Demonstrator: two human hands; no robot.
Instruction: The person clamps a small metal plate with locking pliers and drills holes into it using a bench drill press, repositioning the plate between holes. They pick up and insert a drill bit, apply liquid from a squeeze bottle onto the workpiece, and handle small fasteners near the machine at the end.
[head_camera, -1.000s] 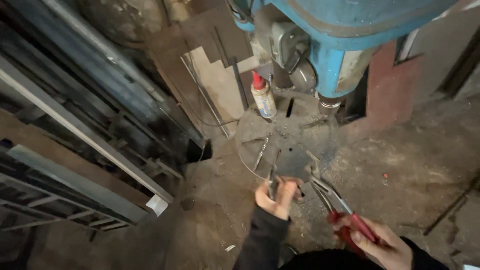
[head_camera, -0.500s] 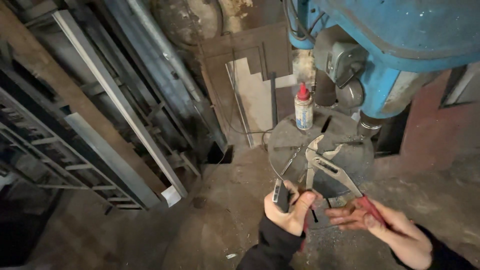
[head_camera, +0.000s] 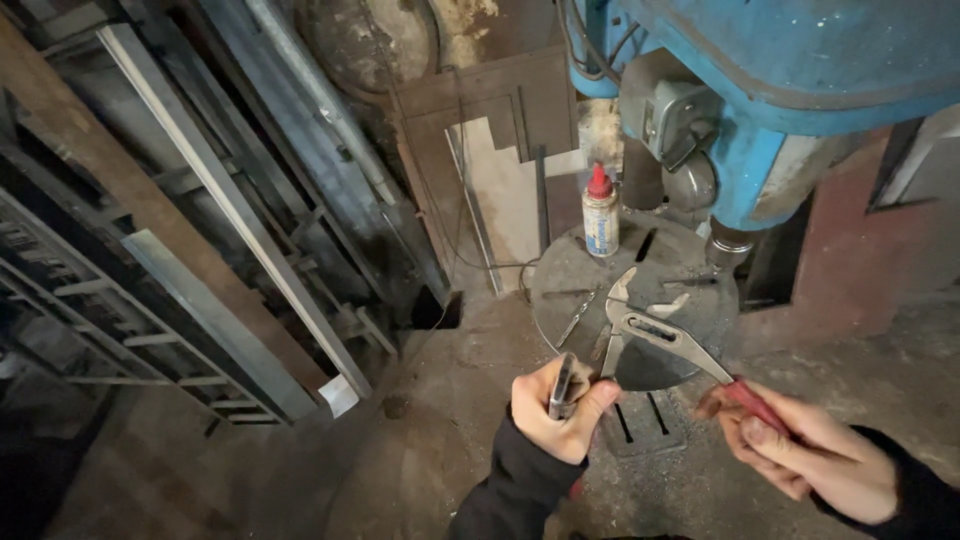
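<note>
Below the blue drill press, a round table carries an oil bottle and loose bits, with steel frames stacked well off to the left. Right hand is closed round the red handles of the pliers, whose head hangs over the table with jaws partly apart; left hand is closed on a small flat metal piece, upright, just beside the table edge. Judgement: the piece should sit square and deep in the jaws before squeezing, with fingertips kept back.
</note>
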